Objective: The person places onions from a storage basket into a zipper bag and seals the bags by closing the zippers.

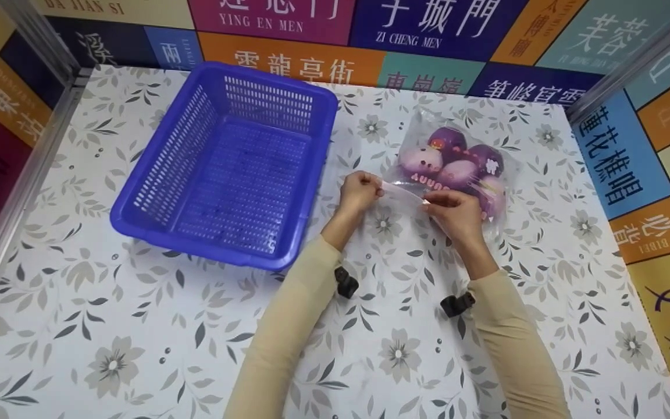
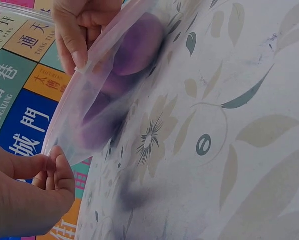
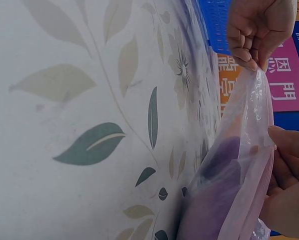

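Note:
A clear plastic zip bag (image 1: pixel 410 131) with a pink edge lies on the table, filled with several purple and pink rounded things (image 1: pixel 448 142) that bear printed faces and lettering. My left hand (image 1: pixel 360 191) pinches one corner of the bag's pink top edge between thumb and fingers. Farther along the same edge, my right hand (image 1: pixel 457 214) pinches it too, so the strip is stretched between both hands. In the left wrist view the pink edge (image 2: pixel 65 102) runs from one hand to the other, raised from the table. The right wrist view shows the purple contents (image 3: pixel 209 200) through the film.
To the left of the bag stands a blue plastic basket (image 1: pixel 303 233) with slotted walls and nothing in it. A floral cloth (image 1: pixel 399 355) covers the table. Colourful panels with lettering (image 1: pixel 288 64) wall off the back and sides.

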`<state>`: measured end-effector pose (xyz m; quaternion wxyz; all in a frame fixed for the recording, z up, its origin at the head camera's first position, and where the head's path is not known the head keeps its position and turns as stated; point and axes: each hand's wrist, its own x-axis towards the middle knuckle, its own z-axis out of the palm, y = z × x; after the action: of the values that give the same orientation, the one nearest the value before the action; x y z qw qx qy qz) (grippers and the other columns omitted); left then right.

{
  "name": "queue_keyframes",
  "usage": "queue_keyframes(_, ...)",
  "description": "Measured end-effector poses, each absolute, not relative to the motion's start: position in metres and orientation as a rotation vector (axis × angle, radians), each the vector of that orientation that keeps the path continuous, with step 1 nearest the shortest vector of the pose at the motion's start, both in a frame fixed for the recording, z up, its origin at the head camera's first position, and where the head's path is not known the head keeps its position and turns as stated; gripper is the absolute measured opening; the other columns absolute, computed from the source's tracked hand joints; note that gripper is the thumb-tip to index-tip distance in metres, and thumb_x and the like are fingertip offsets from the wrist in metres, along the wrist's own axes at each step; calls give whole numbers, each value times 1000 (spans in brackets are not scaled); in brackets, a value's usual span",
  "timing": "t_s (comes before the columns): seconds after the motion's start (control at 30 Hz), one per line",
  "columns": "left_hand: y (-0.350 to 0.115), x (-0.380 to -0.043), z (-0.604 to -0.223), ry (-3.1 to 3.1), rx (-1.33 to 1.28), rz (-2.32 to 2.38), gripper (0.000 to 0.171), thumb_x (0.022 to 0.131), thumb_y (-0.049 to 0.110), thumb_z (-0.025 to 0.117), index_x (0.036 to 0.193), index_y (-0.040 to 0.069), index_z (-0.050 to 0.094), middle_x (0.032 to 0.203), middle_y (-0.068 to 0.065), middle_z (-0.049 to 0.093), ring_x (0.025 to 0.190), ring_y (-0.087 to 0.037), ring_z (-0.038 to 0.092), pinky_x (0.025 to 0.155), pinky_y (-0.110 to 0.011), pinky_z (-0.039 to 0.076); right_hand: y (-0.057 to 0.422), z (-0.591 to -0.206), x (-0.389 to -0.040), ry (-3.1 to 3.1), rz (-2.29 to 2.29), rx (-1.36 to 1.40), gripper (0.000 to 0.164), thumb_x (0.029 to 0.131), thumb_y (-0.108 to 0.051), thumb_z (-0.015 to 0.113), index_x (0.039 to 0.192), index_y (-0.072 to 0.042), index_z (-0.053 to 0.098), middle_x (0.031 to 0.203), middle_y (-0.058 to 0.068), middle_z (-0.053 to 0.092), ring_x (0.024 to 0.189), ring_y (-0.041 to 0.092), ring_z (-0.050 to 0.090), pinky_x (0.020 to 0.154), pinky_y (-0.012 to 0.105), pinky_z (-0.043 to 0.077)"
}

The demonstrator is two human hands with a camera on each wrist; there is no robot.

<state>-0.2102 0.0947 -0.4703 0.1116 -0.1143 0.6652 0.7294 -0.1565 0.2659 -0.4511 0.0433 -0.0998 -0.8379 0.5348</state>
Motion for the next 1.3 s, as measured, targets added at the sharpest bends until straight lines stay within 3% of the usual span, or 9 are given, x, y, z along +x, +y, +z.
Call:
queue_keyframes(0.13,95,-210,-471,1970,-320,2139,10,84,-10,51,78,-3,56,64,-3,52,57,-10,55,56,-18,49,273,-462,-161,-2574,1602,-311,20,73,2,72,93,3,70,84,10,68,68,6,58,61,17,49)
queue_keyframes(0.4,95,-210,-471,2008,-300,2148,5,86,-8,54,82,-7,57,64,-3,51,59,-12,56,59,-19,51,276,-463,-163,-2608,1573,-306,19,75,-1,72,94,3,69,84,7,69,70,6,59,65,22,52)
queue_keyframes(0.93,95,-209,-468,2148,-264,2074,6,86,-4,56,84,-8,60,63,-3,53,57,-9,54,54,-15,47,285,-450,-159,-2658,1572,-302,20,74,1,72,92,7,68,78,0,67,79,9,55,69,17,48)
queue_keyframes(1.1,96,-209,-468,2180,-254,2061,6,86,-4,56,83,-7,61,62,-1,53,56,-8,55,52,-14,44,294,-448,-155,-2648,1563,-266,19,73,0,73,90,7,68,78,4,68,78,11,55,65,17,47)
queue_keyframes(1.3,95,-210,-471,2179,-261,2063,6,86,-4,56,82,-6,60,62,-1,52,58,-10,57,53,-15,46,307,-448,-150,-2626,1538,-251,18,72,1,73,88,9,68,71,-3,67,71,9,57,62,16,48)
